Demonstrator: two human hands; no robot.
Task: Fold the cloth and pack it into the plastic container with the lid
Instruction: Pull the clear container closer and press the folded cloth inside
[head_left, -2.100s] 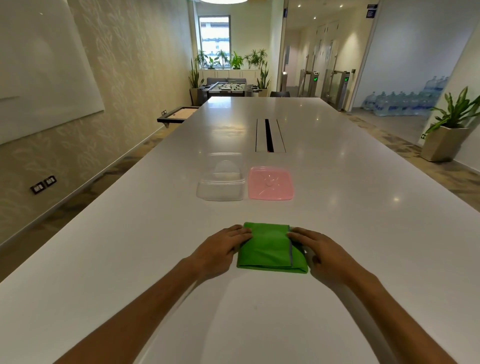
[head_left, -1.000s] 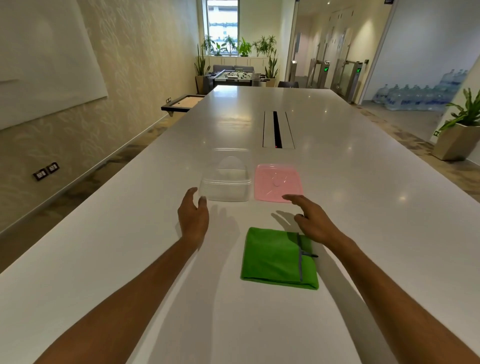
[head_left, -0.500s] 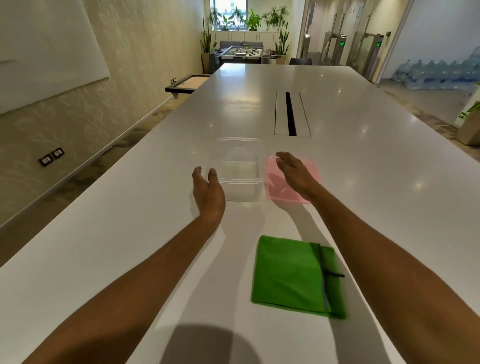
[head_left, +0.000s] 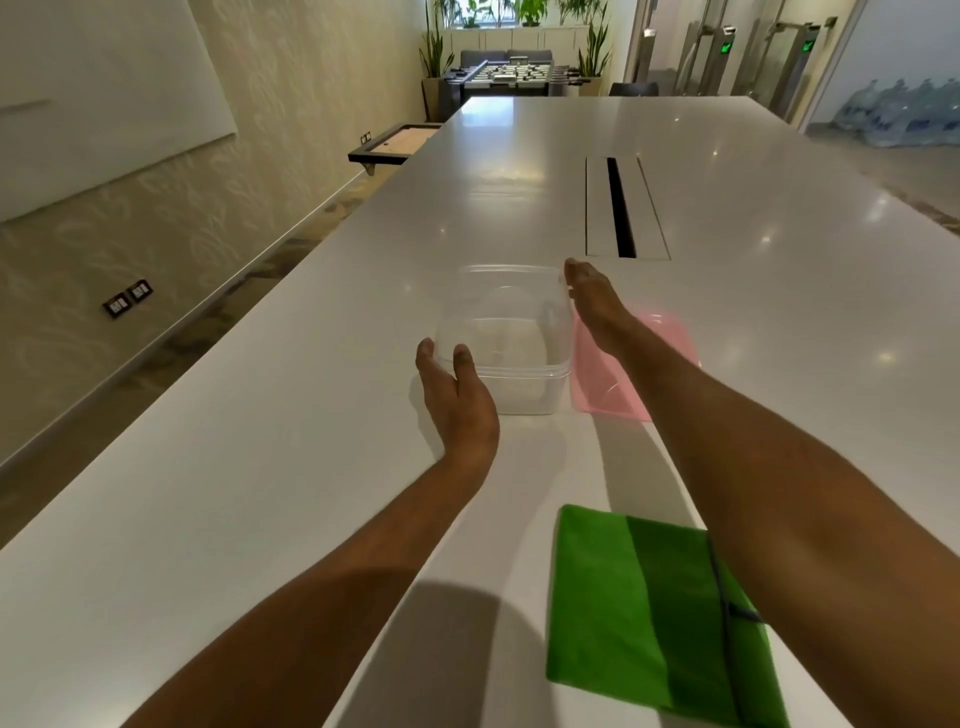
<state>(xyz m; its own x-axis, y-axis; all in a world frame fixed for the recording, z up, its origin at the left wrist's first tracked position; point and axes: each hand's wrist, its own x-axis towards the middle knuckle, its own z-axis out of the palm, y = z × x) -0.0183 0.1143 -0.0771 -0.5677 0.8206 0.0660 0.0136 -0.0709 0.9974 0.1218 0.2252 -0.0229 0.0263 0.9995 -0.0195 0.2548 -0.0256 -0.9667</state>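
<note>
The clear plastic container (head_left: 519, 387) stands open and empty on the white table (head_left: 249, 467). My left hand (head_left: 457, 405) grips its near-left corner, thumb and a finger on the rim. My right hand (head_left: 597, 312) lies along its right side, fingertips at the far-right corner. The pink lid (head_left: 605, 387) lies flat just right of the container, partly under my right forearm. The folded green cloth (head_left: 639, 613) lies flat near the table's front, right of centre, touched by neither hand; my right forearm crosses above its right edge.
A cable slot (head_left: 621, 208) is set into the table beyond the container. The table's left edge runs diagonally along a wall with sockets (head_left: 127, 299). A small side shelf (head_left: 395, 148), plants and a foosball table stand far back.
Both hands left the folded cloth and moved forward to the container, now touching it on the left and right. The view has tilted down and closer; the cloth stays where it was.
</note>
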